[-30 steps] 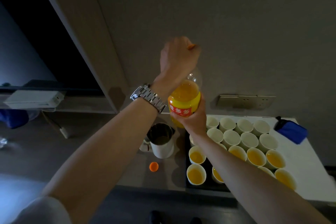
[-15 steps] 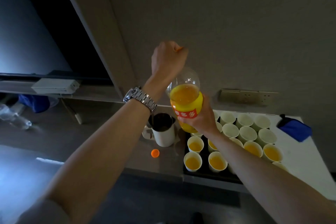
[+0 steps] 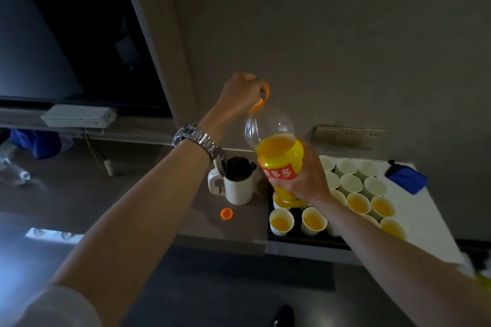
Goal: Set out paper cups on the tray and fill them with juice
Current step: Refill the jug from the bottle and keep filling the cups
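Observation:
An orange juice bottle [image 3: 279,159] with a red label is held upright above the counter, about half full. My right hand [image 3: 305,180] grips its lower body. My left hand [image 3: 239,93] is closed over the orange cap [image 3: 261,98] at the bottle's neck. Below, a black tray [image 3: 300,237] carries several white paper cups. The near cups [image 3: 281,221] hold juice, while the far cups [image 3: 350,183] by the wall are empty. My right forearm hides part of the tray.
A white kettle [image 3: 239,184] stands open on the counter, left of the tray, with a loose orange cap [image 3: 226,213] in front of it. A blue pouch [image 3: 406,176] lies at the far right. A socket panel [image 3: 348,135] is on the wall.
The view has swung so the tray sits further right. Both hands stay on the bottle, and the orange cap now shows more beside my left fingers.

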Demonstrator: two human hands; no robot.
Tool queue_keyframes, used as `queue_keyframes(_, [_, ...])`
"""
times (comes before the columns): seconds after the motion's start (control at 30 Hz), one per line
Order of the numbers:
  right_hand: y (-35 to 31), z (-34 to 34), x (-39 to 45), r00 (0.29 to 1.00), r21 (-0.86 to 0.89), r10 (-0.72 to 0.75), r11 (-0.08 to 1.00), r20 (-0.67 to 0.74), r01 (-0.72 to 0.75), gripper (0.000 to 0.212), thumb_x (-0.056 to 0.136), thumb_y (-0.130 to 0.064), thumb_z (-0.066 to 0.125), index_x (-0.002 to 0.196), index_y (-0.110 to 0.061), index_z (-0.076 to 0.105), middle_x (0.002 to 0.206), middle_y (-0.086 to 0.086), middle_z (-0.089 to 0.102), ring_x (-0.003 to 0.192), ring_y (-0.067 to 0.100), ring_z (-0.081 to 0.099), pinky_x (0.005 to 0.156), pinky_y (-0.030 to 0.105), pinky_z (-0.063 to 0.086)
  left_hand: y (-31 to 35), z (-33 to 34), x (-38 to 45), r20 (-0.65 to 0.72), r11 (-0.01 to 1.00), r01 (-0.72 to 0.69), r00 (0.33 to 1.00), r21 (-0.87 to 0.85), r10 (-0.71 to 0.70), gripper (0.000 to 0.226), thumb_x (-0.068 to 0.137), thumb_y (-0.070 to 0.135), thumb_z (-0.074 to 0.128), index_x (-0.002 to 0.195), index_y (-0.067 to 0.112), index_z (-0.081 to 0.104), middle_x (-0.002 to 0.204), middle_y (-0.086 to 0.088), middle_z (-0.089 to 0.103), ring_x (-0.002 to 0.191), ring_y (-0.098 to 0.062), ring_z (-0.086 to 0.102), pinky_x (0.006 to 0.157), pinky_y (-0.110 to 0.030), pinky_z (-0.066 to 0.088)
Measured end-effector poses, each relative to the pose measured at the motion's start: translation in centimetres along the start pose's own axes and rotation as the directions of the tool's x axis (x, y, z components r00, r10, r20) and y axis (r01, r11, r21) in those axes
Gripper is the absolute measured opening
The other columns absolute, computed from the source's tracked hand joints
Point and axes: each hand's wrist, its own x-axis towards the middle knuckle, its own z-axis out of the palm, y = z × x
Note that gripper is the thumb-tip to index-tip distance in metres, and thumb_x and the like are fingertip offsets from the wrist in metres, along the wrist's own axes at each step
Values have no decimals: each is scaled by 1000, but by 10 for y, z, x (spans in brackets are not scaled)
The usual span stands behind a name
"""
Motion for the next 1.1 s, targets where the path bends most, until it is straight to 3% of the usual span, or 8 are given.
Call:
queue_keyframes(0.07, [0, -5, -9, 1000, -48, 6, 999, 14, -5, 120, 49, -60, 92, 148, -36, 29, 142, -7, 46, 128, 20, 47, 98, 47, 50, -5, 1, -4, 89, 998, -36, 995, 44, 32, 20, 71, 27, 54, 67, 18, 71, 74, -5, 65, 67, -10, 57, 66, -27, 41])
queue_keyframes(0.17, [1, -14, -18, 998, -119, 36, 992, 59, -29, 125, 49, -61, 91, 151, -41, 22, 145, -2, 44, 131, 25, 46, 96, 48, 50, -17, 2, -6, 156, 1000, -2, 988, -14, 4, 25, 93, 8, 51, 78, 10, 71, 61, 2, 60, 53, -3, 51, 58, -21, 39])
queue_keyframes(0.33, [8, -32, -19, 989, -256, 77, 966, 124, -44, 131, 46, -75, 83, 153, -45, 14, 142, 6, 45, 130, 33, 47, 95, 52, 51, -28, 2, -7, 236, 999, 41, 971, 18, -44, 22, 100, 3, 49, 109, -3, 68, 83, -9, 70, 49, -6, 53, 44, -12, 40])
queue_keyframes(0.5, [13, -49, -11, 976, -365, 79, 931, 204, 1, 123, 47, -78, 79, 147, -46, 16, 135, 8, 49, 124, 34, 50, 92, 49, 50, -37, 18, -10, 222, 999, 37, 974, 18, -40, 5, 85, -3, 69, 85, 1, 73, 86, -9, 72, 57, -8, 63, 60, -20, 52])
queue_keyframes(0.6, [13, -53, -12, 967, -389, 100, 921, 236, -1, 123, 48, -77, 80, 147, -45, 15, 133, 9, 49, 123, 35, 50, 93, 50, 49, -43, 32, -14, 150, 999, 35, 988, 37, -41, 23, 79, 0, 77, 64, 15, 69, 82, 2, 71, 68, 1, 65, 56, -10, 47])
queue_keyframes(0.8, [13, -56, -21, 947, -447, 145, 895, 288, -1, 124, 47, -74, 82, 148, -45, 16, 132, 9, 48, 122, 36, 52, 92, 49, 48, -56, 37, -22, 173, 996, 67, 982, 60, -76, 2, 85, 6, 73, 86, 7, 75, 95, -7, 75, 79, -14, 72, 72, -23, 55])
queue_keyframes(1.0, [6, -54, -26, 927, -518, 171, 855, 335, 29, 125, 48, -74, 82, 148, -40, 15, 134, 10, 47, 122, 35, 51, 92, 48, 47, -71, 35, -29, 169, 989, 112, 978, 92, -127, 15, 91, 2, 67, 105, -2, 72, 89, -5, 70, 54, 6, 63, 51, -7, 46])
queue_keyframes(1.1, [4, -54, -26, 915, -529, 202, 848, 350, 15, 128, 45, -76, 82, 148, -41, 14, 133, 11, 48, 121, 36, 52, 91, 48, 48, -76, 38, -31, 178, 985, 155, 970, 70, -165, 19, 98, 2, 59, 113, -4, 69, 91, -4, 69, 60, 4, 65, 52, -7, 47])
